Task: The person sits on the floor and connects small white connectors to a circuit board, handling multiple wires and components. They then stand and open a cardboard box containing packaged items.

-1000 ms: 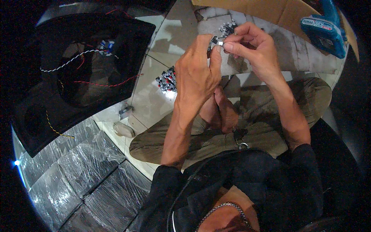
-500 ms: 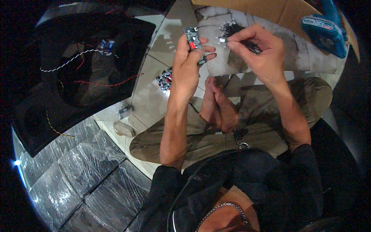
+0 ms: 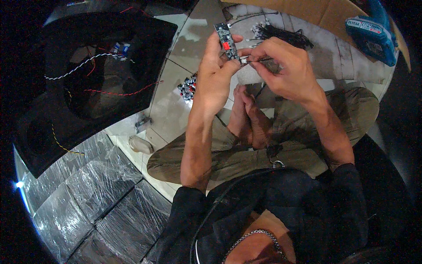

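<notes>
My left hand [image 3: 216, 72] is closed around a narrow circuit board [image 3: 227, 40], dark with a red part on its face, held up in front of me. Between the thumb and fingers of my right hand [image 3: 285, 68] is a cable with a small white connector [image 3: 244, 61]. That connector is at the board's lower right corner; whether it is seated in a socket I cannot tell. A dark cable [image 3: 252, 16] stands out from the board's top end. Beyond my right hand lies a bundle of black cables [image 3: 288, 35] with white ends.
More circuit boards [image 3: 187, 89] lie on the tiled floor left of my left wrist. A large black panel [image 3: 145, 88] with loose wires stands at the left, above plastic-wrapped blocks [image 3: 96, 198]. At the far right are a teal tool battery [image 3: 373, 40] and cardboard [image 3: 303, 9].
My right hand has brought the white connector left and down to the board's lower end. The left hand has shifted slightly right, and the cable bundle is now more exposed.
</notes>
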`<state>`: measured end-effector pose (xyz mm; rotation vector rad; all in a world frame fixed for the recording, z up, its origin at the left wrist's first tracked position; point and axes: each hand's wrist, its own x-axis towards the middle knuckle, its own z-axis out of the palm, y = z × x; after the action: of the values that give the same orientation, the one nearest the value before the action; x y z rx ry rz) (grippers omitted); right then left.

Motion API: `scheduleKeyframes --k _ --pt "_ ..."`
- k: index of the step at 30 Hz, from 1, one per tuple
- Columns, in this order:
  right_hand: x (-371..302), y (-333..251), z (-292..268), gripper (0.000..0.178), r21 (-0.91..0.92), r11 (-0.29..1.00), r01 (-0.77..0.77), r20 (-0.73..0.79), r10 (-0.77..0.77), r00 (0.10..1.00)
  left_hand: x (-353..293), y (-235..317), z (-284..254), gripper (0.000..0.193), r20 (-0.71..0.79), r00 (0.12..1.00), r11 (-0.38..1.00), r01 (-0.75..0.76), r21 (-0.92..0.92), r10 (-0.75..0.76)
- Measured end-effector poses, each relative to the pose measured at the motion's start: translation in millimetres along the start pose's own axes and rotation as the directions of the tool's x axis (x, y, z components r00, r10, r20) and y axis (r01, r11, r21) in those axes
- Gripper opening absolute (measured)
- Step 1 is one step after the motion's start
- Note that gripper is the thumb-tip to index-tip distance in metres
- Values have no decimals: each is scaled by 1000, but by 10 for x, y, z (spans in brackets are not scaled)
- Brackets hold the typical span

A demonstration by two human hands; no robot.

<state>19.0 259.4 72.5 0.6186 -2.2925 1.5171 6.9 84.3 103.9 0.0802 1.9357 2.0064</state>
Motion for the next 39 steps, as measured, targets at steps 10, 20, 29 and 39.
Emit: scheduleKeyframes --k 10,20,29,39 --pt "-38 -48 -1 26 -76 997 16 28 -14 1000 -32 -28 132 70 19 997 977 -76 198 73" --pt "-53 -58 -14 35 -76 996 -40 60 44 997 16 -227 119 71 45 975 882 -217 418 218" --pt "-60 15 52 26 69 992 -105 55 101 993 9 -236 91 70 21 981 913 -187 363 192" --pt "-44 12 29 29 72 989 -127 76 122 990 10 -116 91 64 -8 978 858 -180 482 210"
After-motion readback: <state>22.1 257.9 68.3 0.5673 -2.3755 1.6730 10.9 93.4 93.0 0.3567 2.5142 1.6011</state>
